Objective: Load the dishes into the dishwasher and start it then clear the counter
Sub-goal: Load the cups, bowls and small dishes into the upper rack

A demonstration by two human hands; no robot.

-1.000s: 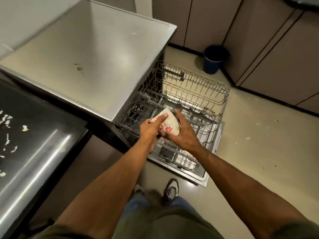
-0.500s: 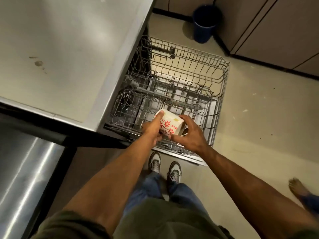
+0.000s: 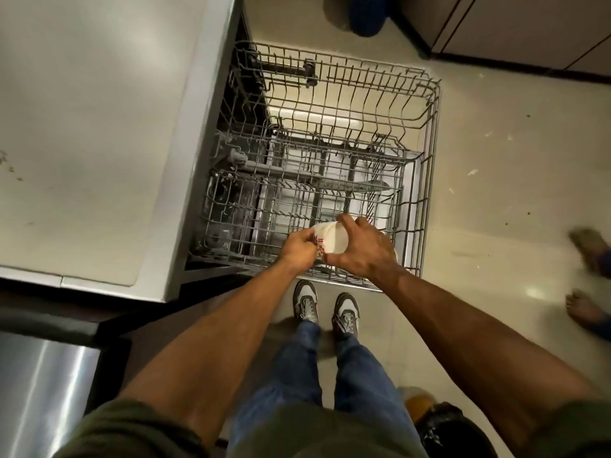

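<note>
A white bowl with red flower prints (image 3: 330,241) is held upside down over the near edge of the pulled-out grey wire dishwasher rack (image 3: 426,133). My left hand (image 3: 297,251) pinches its left rim. My right hand (image 3: 362,249) grips it from above and covers most of it. A lower wire rack (image 3: 231,206) shows beneath the upper one. The open dishwasher sits under the steel counter (image 3: 99,127).
A blue bin (image 3: 367,13) stands on the floor beyond the rack, by brown cabinet doors (image 3: 529,31). Another person's bare feet (image 3: 588,256) are on the floor at the right. A steel surface (image 3: 36,391) lies at the lower left. My shoes (image 3: 325,307) stand just before the rack.
The bowl has gone lower and nearer the rack's front edge, and my right hand has shifted over its top. The view has tilted further down.
</note>
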